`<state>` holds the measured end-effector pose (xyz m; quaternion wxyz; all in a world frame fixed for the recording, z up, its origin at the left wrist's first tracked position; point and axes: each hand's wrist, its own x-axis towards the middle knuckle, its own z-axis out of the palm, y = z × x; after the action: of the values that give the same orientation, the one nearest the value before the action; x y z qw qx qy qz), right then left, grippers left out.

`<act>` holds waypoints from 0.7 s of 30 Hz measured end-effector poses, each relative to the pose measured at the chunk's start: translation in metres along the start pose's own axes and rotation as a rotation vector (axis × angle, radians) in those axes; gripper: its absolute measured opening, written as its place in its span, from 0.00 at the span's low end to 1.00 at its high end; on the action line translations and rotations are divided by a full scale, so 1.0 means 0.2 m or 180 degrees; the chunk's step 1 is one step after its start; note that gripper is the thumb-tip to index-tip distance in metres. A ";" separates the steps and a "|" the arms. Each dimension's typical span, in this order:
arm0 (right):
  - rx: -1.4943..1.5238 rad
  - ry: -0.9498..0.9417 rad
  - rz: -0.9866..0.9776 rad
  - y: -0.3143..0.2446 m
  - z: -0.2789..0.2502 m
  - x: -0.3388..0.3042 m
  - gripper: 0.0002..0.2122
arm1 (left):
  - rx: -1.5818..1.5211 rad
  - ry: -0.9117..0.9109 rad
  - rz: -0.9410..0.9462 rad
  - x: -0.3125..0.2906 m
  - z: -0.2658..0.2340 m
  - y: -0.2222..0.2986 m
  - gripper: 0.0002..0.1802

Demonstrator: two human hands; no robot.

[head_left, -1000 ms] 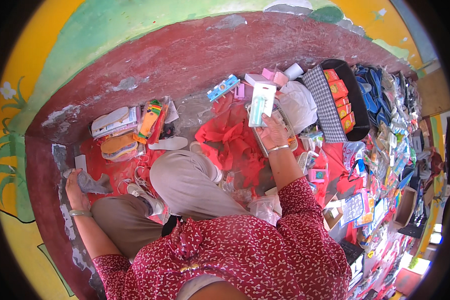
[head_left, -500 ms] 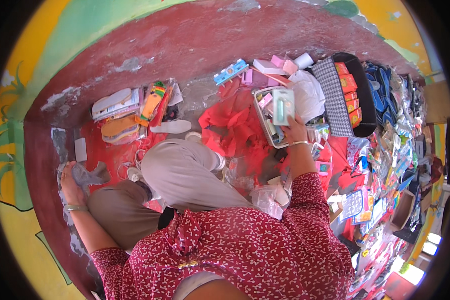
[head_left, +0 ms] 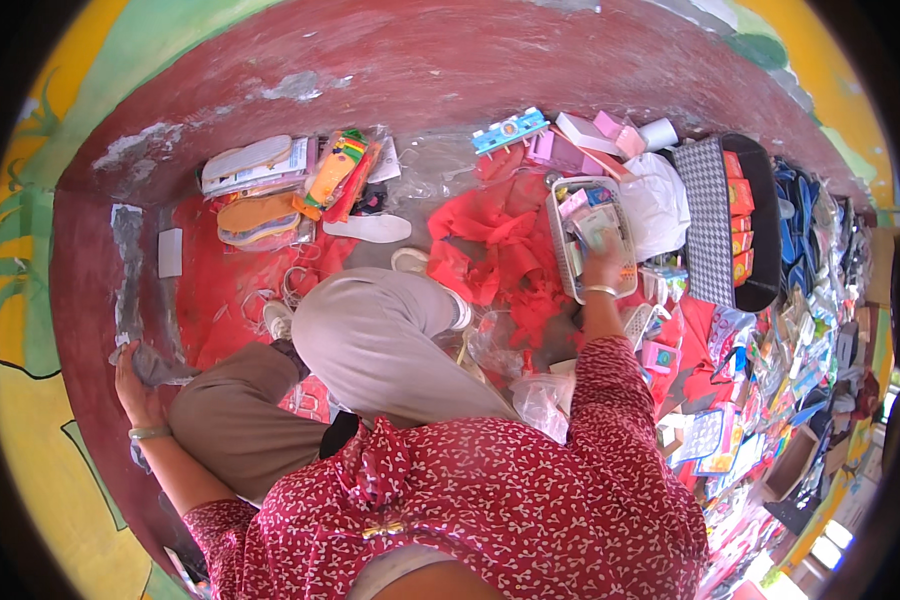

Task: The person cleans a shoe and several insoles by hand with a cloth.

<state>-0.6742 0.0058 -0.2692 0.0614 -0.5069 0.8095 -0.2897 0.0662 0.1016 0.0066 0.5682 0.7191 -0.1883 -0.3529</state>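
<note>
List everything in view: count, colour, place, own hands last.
Basket: one, pale, ahead right.
Blister pack: one, pale, at basket.
Bag: one, white, right of basket.
Box: one, black, beside bag.
Cartons: several, orange, in box.
Small boxes: several, pink, by wall.
Insoles: several, white and tan, ahead left.
Sheeting: uncountable, red, centre and left.
Cloth: one, grey, far left.
Mixed goods: uncountable, multicoloured, right.
Left hand: one, bare, beside cloth.
Right hand: one, bare, at basket.

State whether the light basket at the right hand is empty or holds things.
The basket holds things: small packages show inside its rim, beside the right hand.
</note>
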 end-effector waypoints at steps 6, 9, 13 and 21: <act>-0.0811 -0.2635 -0.2015 -0.64 0.94 -0.33 0.13 | 0.0393 -0.0106 0.0213 0.03 0.23 0.08 0.13; -0.1690 -0.4450 -0.2239 -0.87 1.02 -0.38 0.14 | 0.0589 0.0004 0.0335 0.00 0.21 0.07 0.13; -0.2420 -0.3860 -0.1399 -0.73 0.86 -0.26 0.16 | 0.0612 0.0143 0.0272 -0.03 0.25 0.10 0.13; -0.2075 -0.2415 -0.1113 -0.64 0.82 -0.09 0.15 | 0.0516 0.0249 0.0272 0.06 0.25 0.09 0.13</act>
<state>-0.5015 -0.0866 -0.3404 0.1400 -0.6963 0.6819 0.1748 0.0406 0.0542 0.0158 0.5296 0.7673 -0.2244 -0.2836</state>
